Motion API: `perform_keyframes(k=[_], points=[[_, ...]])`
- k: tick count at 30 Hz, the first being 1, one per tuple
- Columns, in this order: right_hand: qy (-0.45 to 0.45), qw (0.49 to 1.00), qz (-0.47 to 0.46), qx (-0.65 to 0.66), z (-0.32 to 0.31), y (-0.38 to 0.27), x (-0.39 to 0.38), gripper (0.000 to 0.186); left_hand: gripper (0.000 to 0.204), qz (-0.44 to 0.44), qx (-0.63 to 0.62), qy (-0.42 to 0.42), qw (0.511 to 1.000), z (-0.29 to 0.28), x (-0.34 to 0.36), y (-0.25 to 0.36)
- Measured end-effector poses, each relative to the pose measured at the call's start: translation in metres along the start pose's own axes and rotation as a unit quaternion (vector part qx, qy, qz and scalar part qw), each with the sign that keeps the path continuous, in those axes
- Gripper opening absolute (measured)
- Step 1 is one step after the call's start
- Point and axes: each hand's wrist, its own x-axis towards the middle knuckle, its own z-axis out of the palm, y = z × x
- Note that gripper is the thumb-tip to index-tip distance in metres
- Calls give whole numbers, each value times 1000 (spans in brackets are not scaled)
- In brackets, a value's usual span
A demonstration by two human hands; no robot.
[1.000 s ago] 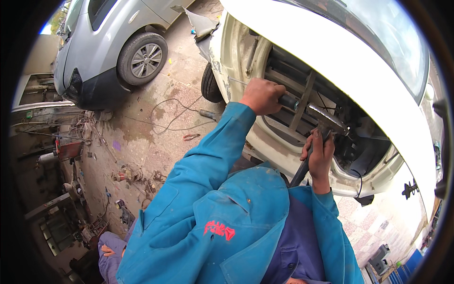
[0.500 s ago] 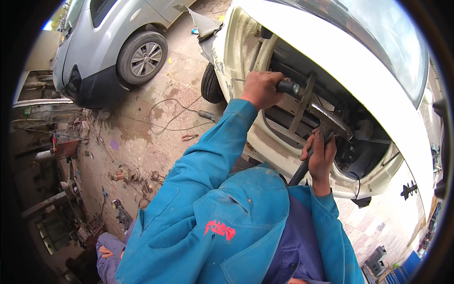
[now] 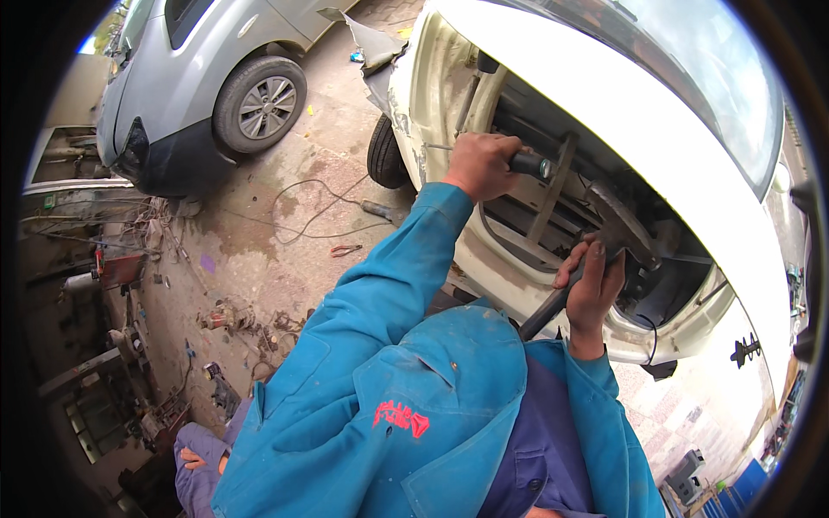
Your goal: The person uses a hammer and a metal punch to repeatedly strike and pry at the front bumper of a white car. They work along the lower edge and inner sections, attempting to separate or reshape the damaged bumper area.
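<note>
My left hand (image 3: pixel 485 167) is closed around the dark handle of a screwdriver (image 3: pixel 530 165). The handle's butt sticks out to the right of my fist, and a thin shaft points left to the chipped cream edge of the car body (image 3: pixel 429 164). Over the open cavity (image 3: pixel 553 220) at the end of the car, my right hand (image 3: pixel 591 289) grips a hammer (image 3: pixel 542 316) high on its dark handle, close under the metal head. The head is slightly blurred and stands apart from the screwdriver. The handle slants down toward my jacket.
A silver car (image 3: pixel 203 82) stands at the far left. Pliers (image 3: pixel 345 250), a cable (image 3: pixel 302 226) and scattered parts lie on the floor. The cream panel (image 3: pixel 673 147) rises over the cavity. Another person's hand (image 3: pixel 193 458) rests on purple clothing at lower left.
The hammer head has moved slightly right and down, away from the screwdriver, with my right hand following. My left hand and the screwdriver have shifted only a little.
</note>
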Motion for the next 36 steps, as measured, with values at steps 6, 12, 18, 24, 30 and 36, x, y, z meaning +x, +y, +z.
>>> perform_keyframes(k=[6, 12, 18, 24, 30, 36], points=[[-74, 993, 56, -79, 24, -1, 17, 24, 19, 11, 14, 2, 1000, -1, 0, -1], [25, 999, -13, -23, 8, -20, 15, 39, 19, 17, 10, -4, 1000, 1, 0, -3], [-65, 943, -206, -251, 20, -1, 18, 44, 20, 44, -1, 56, 997, 7, 0, -10], [4, 999, -15, -40, -8, -2, 13, 29, 21, 54, 15, 71, 996, 27, -2, -13], [10, 1000, 1, -23, -22, 5, 10, 31, 28, 77, 51, 23, 995, 30, -9, -7], [-30, 998, 47, -10, -6, 14, 2, 30, 27, 78, 64, 19, 995, 19, -9, -14]])
